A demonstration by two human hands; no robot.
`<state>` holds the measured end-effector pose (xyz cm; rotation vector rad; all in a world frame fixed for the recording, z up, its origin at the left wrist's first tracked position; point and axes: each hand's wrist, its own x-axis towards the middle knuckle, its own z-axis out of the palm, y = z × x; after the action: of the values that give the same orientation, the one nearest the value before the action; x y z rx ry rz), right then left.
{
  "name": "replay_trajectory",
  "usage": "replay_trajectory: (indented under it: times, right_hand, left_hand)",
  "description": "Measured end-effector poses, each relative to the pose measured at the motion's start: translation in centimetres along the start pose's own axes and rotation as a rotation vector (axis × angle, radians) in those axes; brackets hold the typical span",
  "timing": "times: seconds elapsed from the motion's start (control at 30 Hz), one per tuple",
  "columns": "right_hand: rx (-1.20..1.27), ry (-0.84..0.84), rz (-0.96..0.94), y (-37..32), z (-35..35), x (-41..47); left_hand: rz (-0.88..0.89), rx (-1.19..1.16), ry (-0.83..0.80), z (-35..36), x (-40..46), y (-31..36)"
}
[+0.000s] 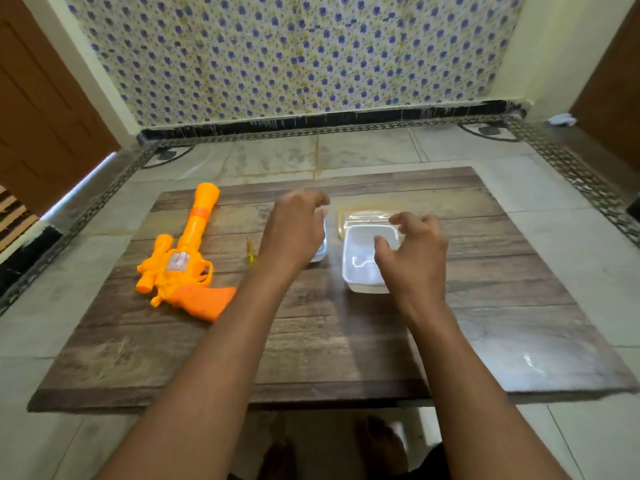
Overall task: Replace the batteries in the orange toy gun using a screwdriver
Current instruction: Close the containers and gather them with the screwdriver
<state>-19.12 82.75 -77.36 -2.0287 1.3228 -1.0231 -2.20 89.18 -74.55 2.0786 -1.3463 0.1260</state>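
Plainly, neither hand has hold of anything yet. The left hand [294, 230] hovers with fingers curled loosely and spread, over a small clear container [320, 249] that it mostly hides; the right hand [414, 258] hangs the same way, its grip open and empty, above the near edge of a white rectangular tub [360, 258], whose clear lid [367, 216] seems to lie just behind it. What either container holds I cannot tell. The orange toy gun [187, 261] lies flat on the wooden board [311, 358] that serves as the counter, well to the left of both hands, untouched. Its long axis runs away from the person, barrel pointing to the far edge and leaning a little right, handle nearest the body and angled toward the middle. Between the gun and the left hand lies a thin yellow screwdriver [250, 252], just beside that wrist and also pointing roughly away. The left hand is clearly nearer both, so I judge a short sideways reach by it would take up the tool or the gun, while the right would have to cross over. No part of the battery job looks started.
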Motion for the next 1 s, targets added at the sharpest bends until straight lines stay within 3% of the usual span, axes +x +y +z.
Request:
replay_trajectory:
  times: [0.13, 0.27, 0.53, 0.63, 0.73, 0.87, 1.0]
  right_hand:
    - [-0.064, -0.117, 0.155, 0.8, -0.6, 0.4]
    - [-0.080, -0.116, 0.193, 1.0, -0.5, 0.9]
    - [-0.100, -0.117, 0.208, 1.3, -0.1, 1.9]
    - [-0.102, -0.118, 0.217, 1.2, -0.2, 1.9]
    - [-0.091, -0.084, 0.194, 1.0, -0.1, 1.9]
    - [0.058, 0.107, 0.084, 0.8, 0.0, 2.2]
    - [0.246, 0.234, -0.023, 0.0, -0.6, 2.1]
  left_hand:
    - [0.039, 0.201, -0.272, 2.7, 5.3, 0.4]
    - [0.001, 0.242, -0.416, 5.8, 8.4, 0.7]
    - [-0.011, 0.259, -0.401, 9.1, 11.2, 0.2]
    - [-0.025, 0.256, -0.317, 8.5, 11.3, 0.1]
    - [-0.023, 0.230, -0.066, 6.9, 11.0, 0.2]
    - [-0.039, 0.038, 0.261, 3.5, 8.3, 2.2]
    - [-0.234, -0.250, 0.289, 1.3, 4.6, 4.4]
